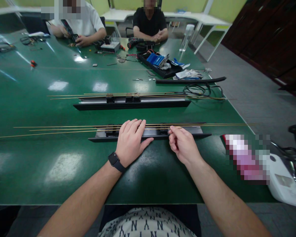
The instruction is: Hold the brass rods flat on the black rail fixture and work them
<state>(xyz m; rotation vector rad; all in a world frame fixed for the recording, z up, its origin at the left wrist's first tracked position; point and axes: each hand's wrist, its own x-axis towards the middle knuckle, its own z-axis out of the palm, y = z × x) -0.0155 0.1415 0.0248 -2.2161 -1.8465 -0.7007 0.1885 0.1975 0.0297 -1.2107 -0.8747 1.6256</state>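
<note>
In front of me lies a long channel (149, 132) with a silver inside, a black front edge and black blocks in it. Several thin brass-coloured rods (64, 128) run lengthwise over it and stick out past both ends. My left hand (130, 141), with a black watch on the wrist, rests palm down across the channel and rods, fingers stretched out. To its right, my right hand (184, 143) is closed, thumb and index finger pinched at a thin rod above a black block (162, 129). The exact grip is partly hidden by the fingers.
Behind lies a similar channel (133, 104) with rods on top. Farther back are a black cable (199, 89), a black strip (189, 80), gloves (188, 74), a black tray (171, 71) and a clear bottle (186, 38). Two people sit across the green table (64, 115).
</note>
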